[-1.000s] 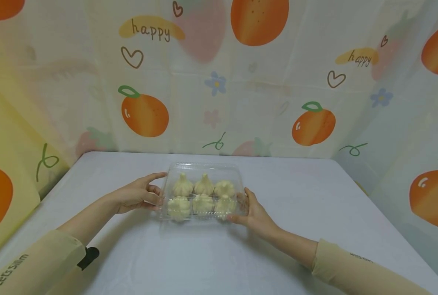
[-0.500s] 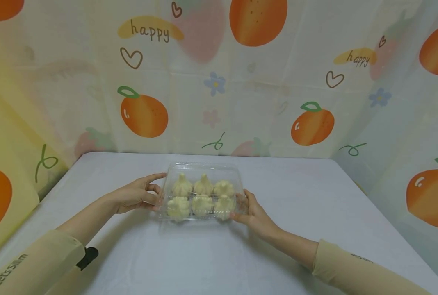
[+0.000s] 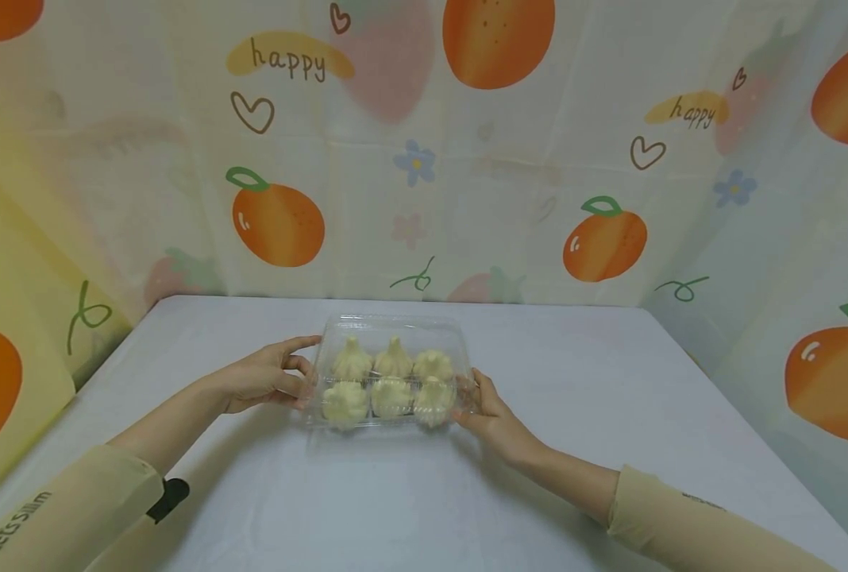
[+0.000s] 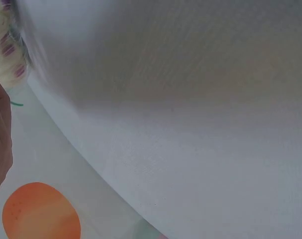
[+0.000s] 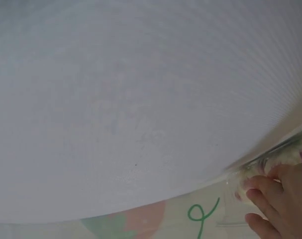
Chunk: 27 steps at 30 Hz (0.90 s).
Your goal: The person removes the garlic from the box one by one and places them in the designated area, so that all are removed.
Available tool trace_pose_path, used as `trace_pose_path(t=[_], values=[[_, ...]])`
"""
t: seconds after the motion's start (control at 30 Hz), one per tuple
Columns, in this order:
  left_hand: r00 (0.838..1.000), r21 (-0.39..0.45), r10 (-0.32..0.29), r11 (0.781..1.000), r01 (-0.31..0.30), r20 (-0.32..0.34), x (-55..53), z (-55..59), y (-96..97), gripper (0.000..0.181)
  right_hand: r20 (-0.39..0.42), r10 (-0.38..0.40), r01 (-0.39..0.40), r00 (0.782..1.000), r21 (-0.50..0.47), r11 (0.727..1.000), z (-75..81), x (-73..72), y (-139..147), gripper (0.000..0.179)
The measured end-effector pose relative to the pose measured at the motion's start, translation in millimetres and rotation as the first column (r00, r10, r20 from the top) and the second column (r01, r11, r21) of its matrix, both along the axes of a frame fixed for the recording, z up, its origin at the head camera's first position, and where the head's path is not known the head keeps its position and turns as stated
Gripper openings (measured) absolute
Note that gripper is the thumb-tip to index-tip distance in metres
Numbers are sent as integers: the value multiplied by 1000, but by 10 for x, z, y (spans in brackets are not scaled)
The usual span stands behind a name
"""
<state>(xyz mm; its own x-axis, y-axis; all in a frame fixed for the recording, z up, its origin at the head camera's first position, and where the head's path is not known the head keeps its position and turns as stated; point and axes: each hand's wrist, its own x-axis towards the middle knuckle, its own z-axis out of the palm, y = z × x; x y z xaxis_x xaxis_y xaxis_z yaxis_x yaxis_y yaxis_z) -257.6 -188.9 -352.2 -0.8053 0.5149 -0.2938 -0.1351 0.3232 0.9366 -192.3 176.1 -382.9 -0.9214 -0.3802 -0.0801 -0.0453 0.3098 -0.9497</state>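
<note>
A clear plastic clamshell box point(image 3: 393, 321) stands near the middle of the white table, its see-through lid down. Inside, in two rows, sit several cream-coloured pieces shaped like garlic bulbs point(image 3: 352, 361); purple marks show on them in the left wrist view. My left hand point(image 3: 263, 379) holds the box's left side, the index finger stretched toward its far corner and the thumb low at the near end. On the right side my right hand point(image 3: 497, 419) grips the edge, thumb at the near corner. Its fingers point(image 5: 265, 196) lie against the box in the right wrist view.
A white cloth covers the table point(image 3: 388, 508). Behind it hangs a curtain point(image 3: 481, 159) printed with oranges, hearts and flowers, and more printed cloth flanks both sides. Beige sleeves point(image 3: 67, 500) cover the forearms, with a black piece point(image 3: 170, 499) at the left cuff.
The right thumb has slid slightly right, toward the near corner of the box. The box and my left hand have hardly moved.
</note>
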Motion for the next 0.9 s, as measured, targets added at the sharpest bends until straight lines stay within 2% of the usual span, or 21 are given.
trace_pose_path(t=[0.33, 0.9], values=[[1000, -9, -4, 1000, 4, -8, 3, 4, -2, 96, 16, 18, -19, 1000, 42, 999, 12, 31, 8, 77], [1000, -23, -11, 1000, 10, -19, 1, 9, 5, 95, -8, 9, -9, 1000, 16, 1000, 3, 79, 15, 69]])
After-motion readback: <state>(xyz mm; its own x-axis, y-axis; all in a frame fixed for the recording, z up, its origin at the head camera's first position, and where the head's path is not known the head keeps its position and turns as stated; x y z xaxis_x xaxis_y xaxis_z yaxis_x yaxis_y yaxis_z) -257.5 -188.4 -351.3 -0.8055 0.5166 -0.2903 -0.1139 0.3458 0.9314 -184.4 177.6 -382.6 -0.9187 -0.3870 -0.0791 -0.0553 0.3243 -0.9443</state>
